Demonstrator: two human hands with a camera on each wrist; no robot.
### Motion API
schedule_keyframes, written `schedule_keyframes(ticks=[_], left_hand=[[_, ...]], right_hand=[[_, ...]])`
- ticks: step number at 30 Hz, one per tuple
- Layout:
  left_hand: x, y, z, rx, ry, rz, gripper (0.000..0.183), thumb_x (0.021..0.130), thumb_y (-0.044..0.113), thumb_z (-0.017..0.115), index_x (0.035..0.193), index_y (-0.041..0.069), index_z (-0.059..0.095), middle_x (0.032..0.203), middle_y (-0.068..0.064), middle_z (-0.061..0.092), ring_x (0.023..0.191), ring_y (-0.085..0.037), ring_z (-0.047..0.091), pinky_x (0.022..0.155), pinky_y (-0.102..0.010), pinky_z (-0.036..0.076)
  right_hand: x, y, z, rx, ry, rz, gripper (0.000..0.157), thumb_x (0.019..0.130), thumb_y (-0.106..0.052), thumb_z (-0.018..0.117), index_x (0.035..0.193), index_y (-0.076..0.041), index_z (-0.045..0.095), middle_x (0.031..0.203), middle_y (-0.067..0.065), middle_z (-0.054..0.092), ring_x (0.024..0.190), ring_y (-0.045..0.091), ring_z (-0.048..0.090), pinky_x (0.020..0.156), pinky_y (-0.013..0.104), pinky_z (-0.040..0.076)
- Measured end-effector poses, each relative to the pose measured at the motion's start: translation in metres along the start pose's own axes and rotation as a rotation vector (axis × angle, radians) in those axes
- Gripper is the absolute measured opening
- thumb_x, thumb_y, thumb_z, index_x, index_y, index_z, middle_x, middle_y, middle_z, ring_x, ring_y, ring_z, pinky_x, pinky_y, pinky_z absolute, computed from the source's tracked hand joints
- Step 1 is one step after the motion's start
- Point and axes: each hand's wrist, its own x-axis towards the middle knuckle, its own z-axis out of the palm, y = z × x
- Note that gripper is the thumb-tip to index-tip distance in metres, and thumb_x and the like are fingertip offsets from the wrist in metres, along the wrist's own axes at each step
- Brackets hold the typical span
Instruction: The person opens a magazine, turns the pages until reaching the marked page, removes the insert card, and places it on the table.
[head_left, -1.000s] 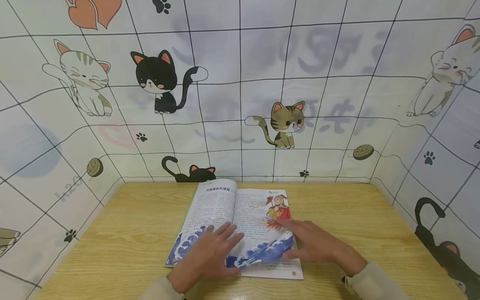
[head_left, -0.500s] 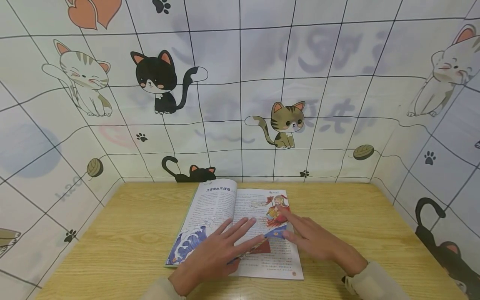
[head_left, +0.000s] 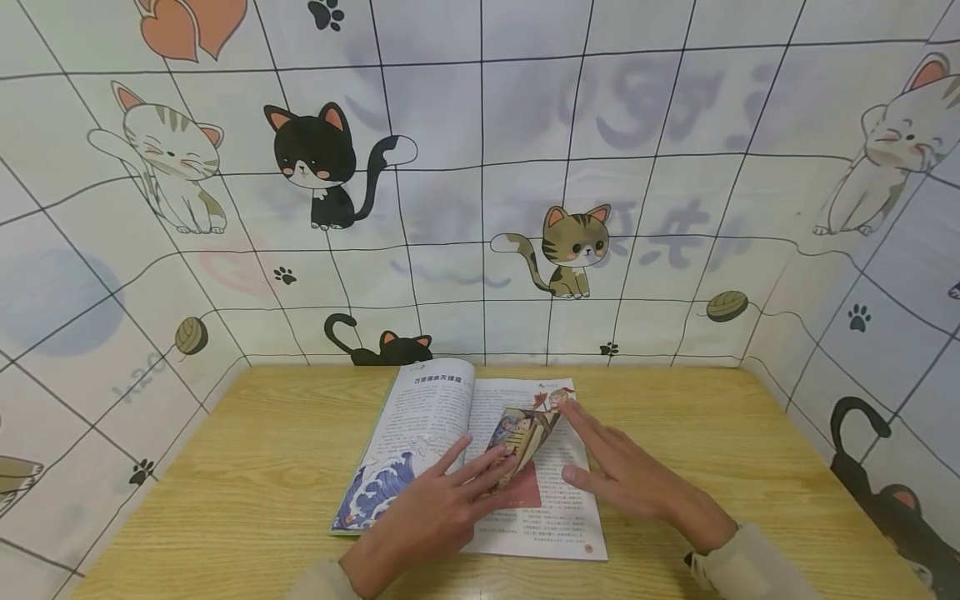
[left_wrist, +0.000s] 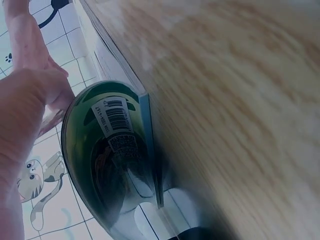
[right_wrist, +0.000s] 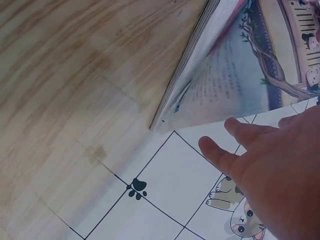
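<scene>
An open book (head_left: 416,412) with printed text and a blue wave drawing lies on the wooden table. One right-hand page (head_left: 542,427) is lifted and curls over, showing a coloured illustration on its underside. My left hand (head_left: 431,510) reaches over the book with fingers extended, the fingertips against the curled page. On the right, my right hand (head_left: 637,477) has straight fingers; its fingertips are by the upper edge of that page, and contact is unclear. In the left wrist view the green back cover (left_wrist: 117,120) bears a barcode. The right wrist view shows the raised page (right_wrist: 215,85) beyond my fingers.
The table (head_left: 690,417) extends to both sides of the book. A white grid-patterned cloth (head_left: 450,192) printed with cartoon cats stands behind it and at the sides. The sheet beneath the lifted page carries text and a reddish block (head_left: 525,490).
The wave-printed right page has curled up and over, revealing its underside and the text sheet below. My left hand moved right onto the page; my right fingers shifted slightly up.
</scene>
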Motion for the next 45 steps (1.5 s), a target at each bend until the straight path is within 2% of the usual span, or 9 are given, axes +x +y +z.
schedule_keyframes(ticks=[4, 7, 14, 18, 21, 23, 28, 37, 45], left_hand=[[0.0, 0.001, 0.0, 0.068, -0.033, 0.027, 0.053, 0.082, 0.031, 0.073, 0.133, 0.021, 0.065, 0.154, 0.004, 0.043, 0.151, -0.021, 0.02, 0.121, -0.049, 0.012], [-0.002, 0.0, -0.001, 0.103, -0.06, 0.033, 0.045, 0.08, 0.032, 0.072, 0.124, 0.021, 0.072, 0.153, 0.002, 0.046, 0.15, -0.022, 0.022, 0.121, -0.049, 0.011], [-0.002, -0.001, -0.002, 0.101, -0.082, -0.022, 0.043, 0.081, 0.038, 0.07, 0.12, 0.021, 0.074, 0.15, -0.002, 0.05, 0.149, -0.024, 0.027, 0.12, -0.051, 0.014], [-0.003, -0.002, -0.001, 0.031, -0.111, -0.092, 0.036, 0.084, 0.041, 0.07, 0.113, 0.021, 0.077, 0.148, -0.002, 0.051, 0.149, -0.024, 0.027, 0.118, -0.06, 0.011], [-0.004, -0.003, 0.0, -0.014, -0.116, -0.14, 0.029, 0.085, 0.04, 0.069, 0.104, 0.02, 0.079, 0.144, -0.001, 0.055, 0.148, -0.025, 0.028, 0.114, -0.067, 0.012], [-0.005, -0.004, -0.001, -0.032, -0.128, -0.165, 0.031, 0.086, 0.04, 0.069, 0.107, 0.02, 0.079, 0.143, -0.001, 0.057, 0.147, -0.025, 0.03, 0.112, -0.069, 0.015], [-0.005, -0.007, 0.001, -0.087, -0.175, -0.23, 0.036, 0.086, 0.037, 0.069, 0.117, 0.02, 0.075, 0.141, -0.003, 0.058, 0.145, -0.028, 0.035, 0.108, -0.07, 0.024], [-0.01, -0.009, 0.006, -0.26, -0.197, -0.363, 0.033, 0.089, 0.028, 0.06, 0.117, 0.016, 0.073, 0.143, -0.008, 0.055, 0.14, -0.032, 0.042, 0.098, -0.071, 0.038], [-0.011, -0.01, 0.007, -0.367, -0.24, -0.408, 0.036, 0.091, 0.026, 0.058, 0.122, 0.014, 0.07, 0.146, -0.01, 0.052, 0.138, -0.035, 0.043, 0.093, -0.07, 0.043]], right_hand=[[0.0, 0.002, 0.003, -0.041, -0.002, 0.02, 0.09, 0.096, -0.055, 0.056, 0.161, -0.021, 0.005, 0.167, 0.005, 0.007, 0.149, 0.031, 0.022, 0.111, 0.062, 0.025], [0.0, 0.002, 0.005, -0.085, -0.038, 0.047, 0.094, 0.093, -0.06, 0.056, 0.161, -0.014, 0.011, 0.166, 0.011, 0.011, 0.147, 0.035, 0.026, 0.111, 0.064, 0.024], [-0.005, 0.003, 0.008, -0.07, -0.226, 0.064, 0.097, 0.083, -0.067, 0.065, 0.157, -0.015, 0.03, 0.161, 0.015, 0.027, 0.144, 0.038, 0.033, 0.108, 0.07, 0.021], [-0.009, 0.004, 0.009, -0.079, -0.303, 0.067, 0.1, 0.076, -0.071, 0.068, 0.155, -0.017, 0.037, 0.16, 0.013, 0.032, 0.144, 0.036, 0.033, 0.108, 0.072, 0.018], [-0.01, 0.005, 0.009, -0.089, -0.327, 0.065, 0.1, 0.075, -0.072, 0.068, 0.153, -0.016, 0.04, 0.159, 0.012, 0.033, 0.145, 0.034, 0.032, 0.108, 0.073, 0.016], [-0.011, 0.005, 0.009, -0.094, -0.331, 0.056, 0.1, 0.074, -0.071, 0.069, 0.152, -0.015, 0.041, 0.159, 0.013, 0.033, 0.144, 0.035, 0.032, 0.107, 0.074, 0.016], [-0.01, 0.005, 0.01, -0.101, -0.336, 0.067, 0.1, 0.074, -0.071, 0.07, 0.151, -0.014, 0.042, 0.159, 0.012, 0.034, 0.144, 0.035, 0.033, 0.107, 0.074, 0.017], [-0.01, 0.003, 0.01, -0.102, -0.336, 0.067, 0.099, 0.074, -0.07, 0.071, 0.151, -0.014, 0.043, 0.158, 0.013, 0.034, 0.143, 0.036, 0.034, 0.106, 0.074, 0.02], [-0.011, 0.005, 0.011, -0.101, -0.33, 0.074, 0.099, 0.074, -0.071, 0.07, 0.151, -0.015, 0.043, 0.159, 0.012, 0.034, 0.144, 0.034, 0.033, 0.107, 0.072, 0.02]])
